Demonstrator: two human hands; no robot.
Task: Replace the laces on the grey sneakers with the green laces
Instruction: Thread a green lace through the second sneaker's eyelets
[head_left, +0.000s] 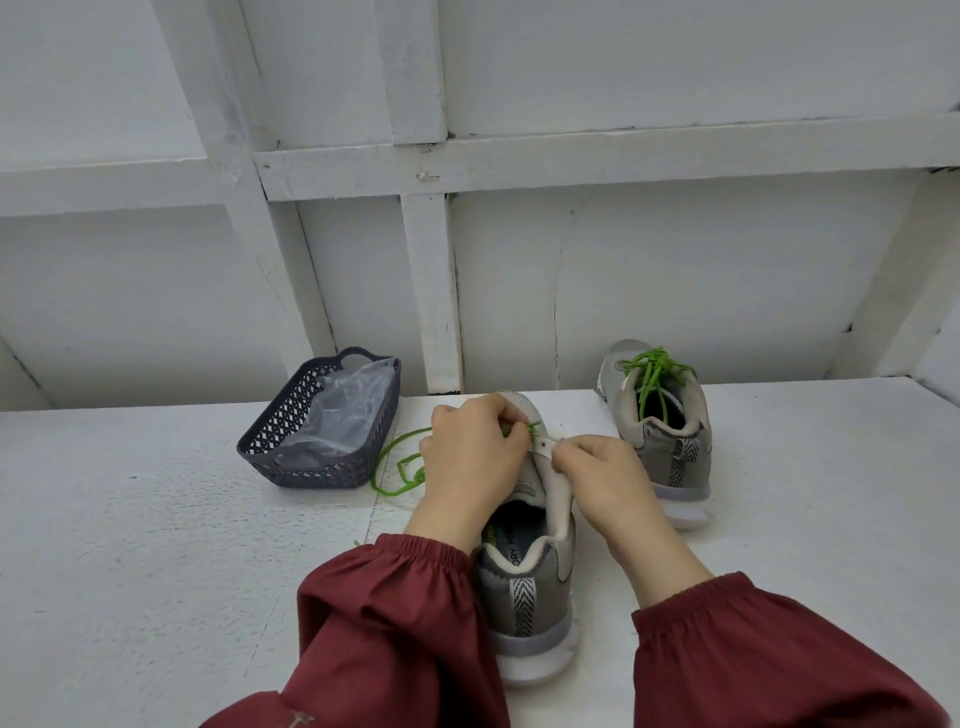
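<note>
A grey sneaker (527, 587) stands in front of me, heel towards me, toe away. My left hand (470, 457) pinches a green lace (397, 467) at the sneaker's lower eyelets; the lace's loose length trails on the table to the left. My right hand (605, 478) grips the sneaker's right eyelet flap and pulls it outward. A second grey sneaker (662, 431) stands at the back right, laced with a green lace (652, 376) whose ends stick up loosely.
A dark plastic basket (291, 457) holding a clear plastic bag (345, 410) sits at the left on the white table (156, 545). A white panelled wall (519, 260) rises right behind the table. Dark red sleeves cover both my forearms.
</note>
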